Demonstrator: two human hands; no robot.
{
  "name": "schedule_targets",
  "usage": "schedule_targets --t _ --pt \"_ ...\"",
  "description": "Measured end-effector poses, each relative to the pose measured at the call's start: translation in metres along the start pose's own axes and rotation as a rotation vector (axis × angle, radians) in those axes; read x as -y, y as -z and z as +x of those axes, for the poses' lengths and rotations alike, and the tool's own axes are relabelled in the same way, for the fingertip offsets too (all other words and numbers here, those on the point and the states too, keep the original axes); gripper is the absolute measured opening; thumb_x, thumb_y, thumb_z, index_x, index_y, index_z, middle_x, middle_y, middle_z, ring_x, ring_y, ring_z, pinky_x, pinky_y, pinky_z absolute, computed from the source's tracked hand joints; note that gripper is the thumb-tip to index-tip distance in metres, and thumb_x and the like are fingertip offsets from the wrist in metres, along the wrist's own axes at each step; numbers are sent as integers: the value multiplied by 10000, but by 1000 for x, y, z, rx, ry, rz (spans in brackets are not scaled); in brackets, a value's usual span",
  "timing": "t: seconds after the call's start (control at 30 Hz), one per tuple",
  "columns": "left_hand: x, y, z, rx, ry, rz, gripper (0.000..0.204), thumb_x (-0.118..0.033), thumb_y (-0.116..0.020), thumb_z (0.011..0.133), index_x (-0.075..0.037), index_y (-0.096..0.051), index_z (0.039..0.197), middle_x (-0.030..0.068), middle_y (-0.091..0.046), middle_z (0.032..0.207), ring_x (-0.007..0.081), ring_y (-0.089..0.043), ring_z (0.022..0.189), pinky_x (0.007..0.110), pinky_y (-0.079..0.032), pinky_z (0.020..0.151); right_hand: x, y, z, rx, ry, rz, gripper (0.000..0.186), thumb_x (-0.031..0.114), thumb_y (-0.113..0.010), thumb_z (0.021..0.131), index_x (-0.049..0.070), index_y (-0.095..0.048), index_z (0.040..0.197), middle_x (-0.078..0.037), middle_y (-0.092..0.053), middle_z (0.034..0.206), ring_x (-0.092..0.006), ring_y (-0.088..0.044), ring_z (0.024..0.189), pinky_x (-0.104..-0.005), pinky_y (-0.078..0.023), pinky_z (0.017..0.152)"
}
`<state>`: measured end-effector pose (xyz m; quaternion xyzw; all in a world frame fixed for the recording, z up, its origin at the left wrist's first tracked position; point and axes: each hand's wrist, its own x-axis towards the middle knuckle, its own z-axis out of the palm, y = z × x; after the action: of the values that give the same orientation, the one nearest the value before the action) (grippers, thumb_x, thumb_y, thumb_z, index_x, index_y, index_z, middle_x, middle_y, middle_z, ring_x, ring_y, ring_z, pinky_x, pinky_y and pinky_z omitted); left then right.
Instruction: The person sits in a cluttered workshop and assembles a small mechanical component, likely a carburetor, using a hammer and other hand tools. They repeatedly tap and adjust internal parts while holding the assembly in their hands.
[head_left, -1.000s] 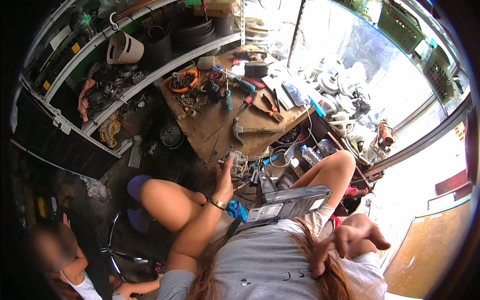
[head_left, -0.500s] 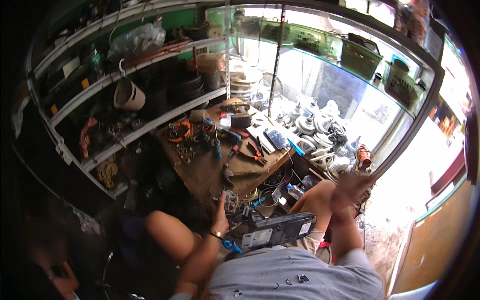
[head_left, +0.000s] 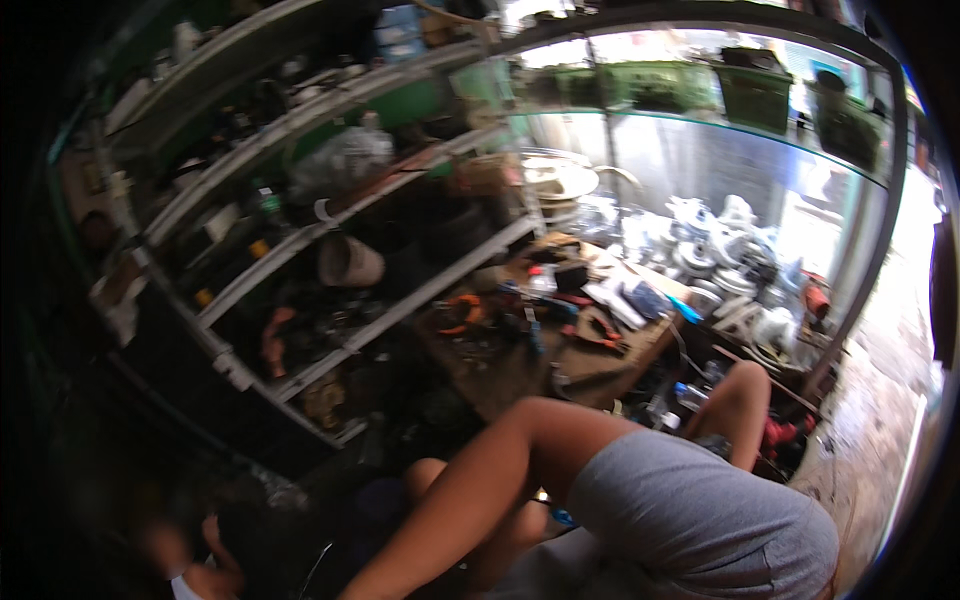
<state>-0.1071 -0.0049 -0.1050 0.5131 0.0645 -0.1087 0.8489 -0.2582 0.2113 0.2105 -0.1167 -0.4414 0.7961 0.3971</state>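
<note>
Both hands out of view, finger state can't tell; pliers (head_left: 603,331) at 1 o'clock on workbench (head_left: 520,375): rigid, heavyish, grip by handles

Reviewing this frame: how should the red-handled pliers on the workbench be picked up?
Probably by the two red handles of the pliers, pinched together, coming from above. They lie flat on the bench with tools crowding them on both sides, so a sideways approach looks blocked. The frame is too blurred to show the jaw end.

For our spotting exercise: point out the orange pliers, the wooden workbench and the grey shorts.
orange pliers (head_left: 605,332), head view, on the handles.
wooden workbench (head_left: 590,367), head view, bare top near the front edge.
grey shorts (head_left: 690,510), head view, middle of the fabric.
</note>
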Motion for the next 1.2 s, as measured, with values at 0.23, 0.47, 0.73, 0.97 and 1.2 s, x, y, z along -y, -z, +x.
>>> schedule_targets --t 0.23,0.47,0.73,0.97,1.2 --pt "5 9 2 -14 -33 9 788 -423 -763 848 9 -424 1413 104 -482 1415 211 -483 1256 372 -404 1041 -14 84 -124 -613 176 -681 363 186 -650 841 61 -513 1152 -85 -635 889 -223 -671 752 -359 -588 610" --pt "5 -1 9 54 10 32 749 -405 -775 844 15 -451 1372 103 -499 1381 194 -488 1240 354 -405 1025 -12 52 -380 -1593 -203 -1350 340 232 -676 875 18 -672 1139 -154 -714 1051 -259 -696 952 -383 -555 842" --pt "-42 -40 -19 -51 10 111 740 -336 -798 840 23 -402 1352 104 -518 1308 178 -498 1189 346 -399 1021 -67 121 -603 -2603 -301 -1204 176 140 -649 849 49 -720 982 -182 -711 901 -330 -701 893 -434 -550 832" --pt "-40 -41 -15 -108 84 -58 776 -315 -802 834 21 -357 1374 147 -492 1317 211 -480 1222 362 -385 1048 -53 236 -580 -2483 -946 -1236 142 128 -651 820 30 -746 861 -183 -729 886 -341 -729 840 -434 -594 714" --pt "10 -25 -5 -71 191 42 855 -416 -805 815 31 -354 1387 192 -401 1396 244 -381 1316 401 -323 1096 -46 263 -601 -2495 -1032 -1110 153 124 -663 816 33 -748 905 -180 -731 924 -336 -725 885 -421 -595 725"
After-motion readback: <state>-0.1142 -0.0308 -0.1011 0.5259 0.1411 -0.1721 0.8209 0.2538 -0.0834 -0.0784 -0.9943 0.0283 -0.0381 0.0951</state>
